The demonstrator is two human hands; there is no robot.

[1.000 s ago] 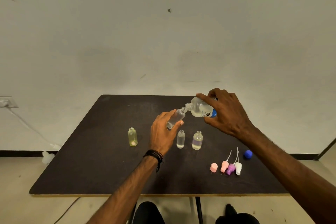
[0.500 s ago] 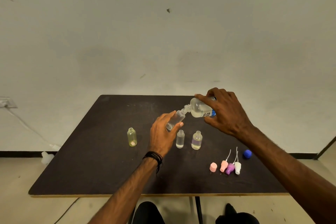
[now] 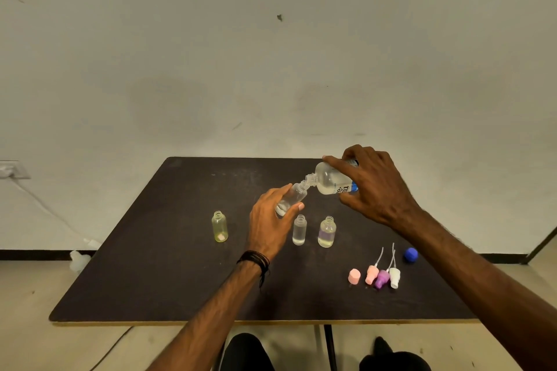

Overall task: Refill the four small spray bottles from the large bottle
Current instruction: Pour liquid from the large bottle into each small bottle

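Note:
My right hand (image 3: 373, 187) grips the large clear bottle (image 3: 330, 180), tipped on its side with its neck pointing left. Its mouth meets the mouth of a small clear bottle (image 3: 291, 199), which my left hand (image 3: 271, 224) holds tilted above the table. Three more small bottles stand upright without caps: a yellowish one (image 3: 219, 226) to the left, a clear narrow one (image 3: 299, 230) and a rounder one (image 3: 326, 232) just right of my left hand.
The dark table (image 3: 168, 265) carries, at the right front, a pink cap (image 3: 354, 276), three spray heads (image 3: 382, 275) with dip tubes and a blue cap (image 3: 410, 255). A wall stands close behind the table. A cable runs along the floor at left.
The large bottle's rear end has risen a little, so it tips more steeply into the small bottle. Both hands stay in about the same place.

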